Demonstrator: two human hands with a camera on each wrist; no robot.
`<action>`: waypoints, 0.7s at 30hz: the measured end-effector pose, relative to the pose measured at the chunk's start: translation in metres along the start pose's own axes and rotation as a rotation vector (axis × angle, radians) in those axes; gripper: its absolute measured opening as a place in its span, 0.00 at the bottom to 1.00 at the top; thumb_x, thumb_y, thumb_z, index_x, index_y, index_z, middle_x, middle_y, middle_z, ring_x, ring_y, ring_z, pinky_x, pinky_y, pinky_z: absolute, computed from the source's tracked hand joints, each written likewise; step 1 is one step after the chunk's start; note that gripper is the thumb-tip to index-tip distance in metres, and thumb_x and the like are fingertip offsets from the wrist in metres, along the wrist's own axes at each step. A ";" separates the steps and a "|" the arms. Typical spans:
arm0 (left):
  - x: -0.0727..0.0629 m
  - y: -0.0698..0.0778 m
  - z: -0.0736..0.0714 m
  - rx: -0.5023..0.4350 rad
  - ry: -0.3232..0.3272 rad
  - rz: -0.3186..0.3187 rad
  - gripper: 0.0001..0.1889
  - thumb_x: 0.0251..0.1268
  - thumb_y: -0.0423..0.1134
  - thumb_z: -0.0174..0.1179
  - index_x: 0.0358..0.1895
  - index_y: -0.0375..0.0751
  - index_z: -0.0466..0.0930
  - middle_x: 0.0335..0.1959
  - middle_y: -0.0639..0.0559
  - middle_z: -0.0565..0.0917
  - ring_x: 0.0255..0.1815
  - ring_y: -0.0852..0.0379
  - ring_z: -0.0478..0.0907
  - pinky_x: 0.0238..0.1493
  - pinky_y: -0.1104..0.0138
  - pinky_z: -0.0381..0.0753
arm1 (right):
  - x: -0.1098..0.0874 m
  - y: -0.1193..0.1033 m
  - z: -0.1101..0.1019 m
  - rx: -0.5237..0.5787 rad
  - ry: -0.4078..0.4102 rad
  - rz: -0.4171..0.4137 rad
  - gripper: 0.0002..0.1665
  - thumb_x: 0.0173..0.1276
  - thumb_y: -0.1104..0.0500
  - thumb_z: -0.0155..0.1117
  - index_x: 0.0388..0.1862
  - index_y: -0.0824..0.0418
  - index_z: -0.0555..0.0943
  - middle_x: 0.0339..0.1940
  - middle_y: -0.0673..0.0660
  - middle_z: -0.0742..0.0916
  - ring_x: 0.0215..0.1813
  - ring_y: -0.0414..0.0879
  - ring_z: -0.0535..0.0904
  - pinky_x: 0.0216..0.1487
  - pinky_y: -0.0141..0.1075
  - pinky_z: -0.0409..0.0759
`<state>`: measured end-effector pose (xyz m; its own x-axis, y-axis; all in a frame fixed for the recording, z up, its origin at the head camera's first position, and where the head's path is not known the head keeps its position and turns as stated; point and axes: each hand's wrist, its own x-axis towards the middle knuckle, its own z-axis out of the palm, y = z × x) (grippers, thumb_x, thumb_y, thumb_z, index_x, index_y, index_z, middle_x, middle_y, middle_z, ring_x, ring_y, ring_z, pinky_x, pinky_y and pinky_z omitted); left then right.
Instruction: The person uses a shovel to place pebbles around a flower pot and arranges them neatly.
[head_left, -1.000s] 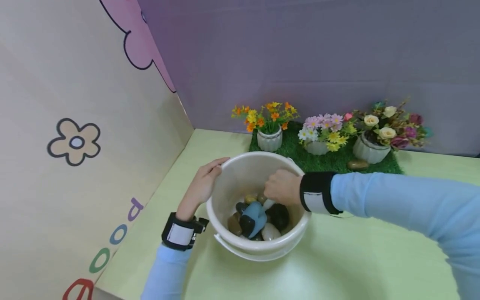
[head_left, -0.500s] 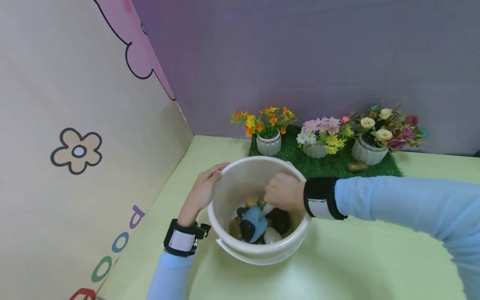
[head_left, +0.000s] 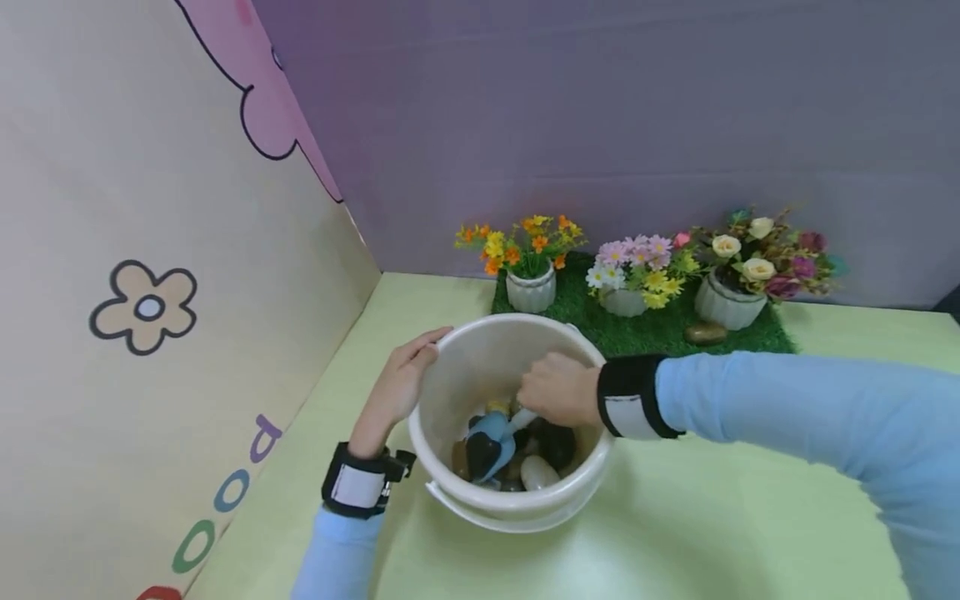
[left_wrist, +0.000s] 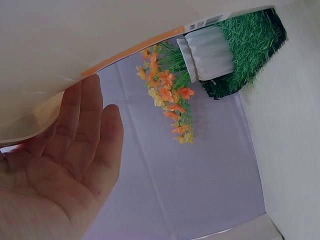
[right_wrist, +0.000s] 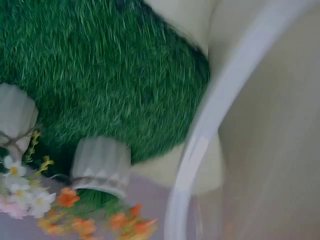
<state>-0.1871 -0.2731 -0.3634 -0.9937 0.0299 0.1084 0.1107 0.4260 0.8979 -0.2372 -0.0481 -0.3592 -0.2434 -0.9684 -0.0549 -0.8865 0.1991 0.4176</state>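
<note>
A white bucket (head_left: 513,502) stands on the light green table, with several smooth stones inside, among them a pale stone (head_left: 537,473) and a large black stone (head_left: 557,446). My left hand (head_left: 396,385) grips the bucket's left rim. In the left wrist view, its fingers (left_wrist: 90,120) lie along the bucket's side. Reaching over the right rim, my right hand (head_left: 557,388) holds the whitish handle of a small blue shovel (head_left: 497,430). A black stone (head_left: 482,455) lies on the shovel's blue part. The right hand's fingertips are hidden, and the right wrist view shows no hand.
Behind the bucket, a green turf mat (head_left: 637,332) bears three flower pots: orange-yellow (head_left: 531,292), pink-white (head_left: 624,302) and cream-purple (head_left: 729,302). A brown stone (head_left: 706,334) lies at its front. A decorated wall (head_left: 247,242) borders the table's left; a purple backdrop (head_left: 600,125) stands behind.
The blue shovel has shifted left in the bucket and tilted, with the black stone on it; more of its handle shows. My right hand moved slightly left. The left hand stays on the rim.
</note>
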 end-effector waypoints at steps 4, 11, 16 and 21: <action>-0.003 -0.002 -0.003 0.003 0.012 -0.008 0.20 0.72 0.37 0.37 0.63 0.41 0.68 0.56 0.37 0.75 0.49 0.39 0.77 0.41 0.56 0.83 | 0.005 -0.005 0.002 0.028 0.025 -0.019 0.10 0.59 0.59 0.60 0.19 0.50 0.80 0.22 0.49 0.83 0.23 0.45 0.77 0.19 0.36 0.73; 0.000 -0.003 0.000 0.019 -0.001 -0.009 0.20 0.72 0.37 0.37 0.63 0.41 0.68 0.57 0.37 0.74 0.50 0.40 0.76 0.43 0.55 0.82 | -0.001 -0.002 -0.001 0.064 0.013 0.047 0.09 0.58 0.60 0.60 0.19 0.51 0.80 0.22 0.49 0.84 0.23 0.45 0.77 0.18 0.37 0.73; 0.001 -0.002 0.001 0.040 0.001 -0.006 0.20 0.71 0.36 0.38 0.62 0.40 0.68 0.57 0.37 0.74 0.50 0.40 0.76 0.46 0.54 0.81 | -0.011 0.002 -0.010 0.114 0.009 0.100 0.05 0.54 0.56 0.65 0.20 0.50 0.79 0.23 0.49 0.84 0.23 0.46 0.78 0.19 0.38 0.73; 0.001 -0.001 0.002 0.048 0.009 -0.016 0.20 0.71 0.36 0.38 0.62 0.40 0.68 0.57 0.37 0.75 0.50 0.40 0.76 0.46 0.55 0.81 | -0.021 0.006 -0.022 0.211 -0.024 0.148 0.06 0.53 0.53 0.68 0.25 0.51 0.80 0.25 0.48 0.85 0.25 0.45 0.78 0.22 0.37 0.74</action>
<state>-0.1881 -0.2718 -0.3650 -0.9950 0.0150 0.0985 0.0940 0.4695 0.8779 -0.2288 -0.0299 -0.3353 -0.3837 -0.9230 -0.0294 -0.9023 0.3680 0.2248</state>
